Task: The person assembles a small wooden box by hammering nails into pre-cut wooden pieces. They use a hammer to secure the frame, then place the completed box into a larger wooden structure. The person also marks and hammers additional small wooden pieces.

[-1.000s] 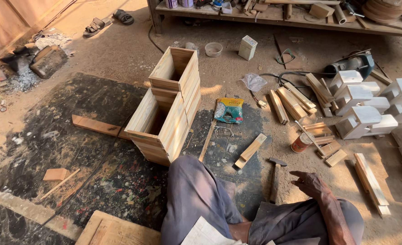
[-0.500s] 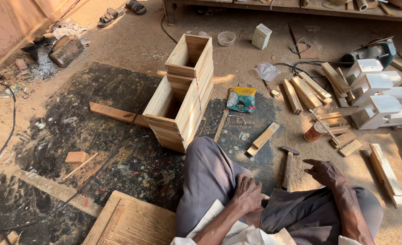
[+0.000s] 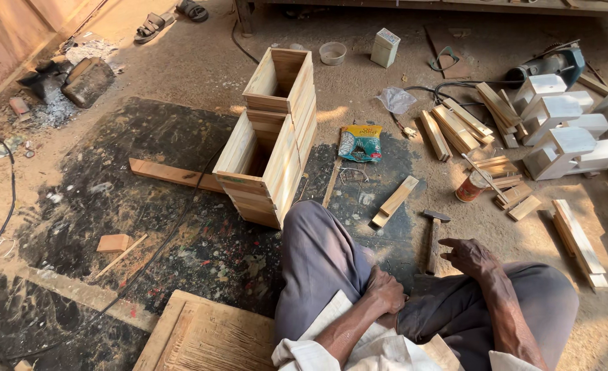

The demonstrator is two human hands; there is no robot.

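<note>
On the dusty floor at ten o'clock from the empty, loosely curled right hand (image 3: 473, 256) lies a wooden-handled steel hammer (image 3: 433, 237), handle running twelve-to-six, nearer it than the closed, empty left hand (image 3: 384, 290) between the knees.

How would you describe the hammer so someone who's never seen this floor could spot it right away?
Start at the tall wooden box lying on the dark stained floor, then look right past the person's raised knee. The hammer lies on the ground just beyond the right hand. Unlike the pale wood offcuts around it, it has a dark metal head on a brown handle.
</note>
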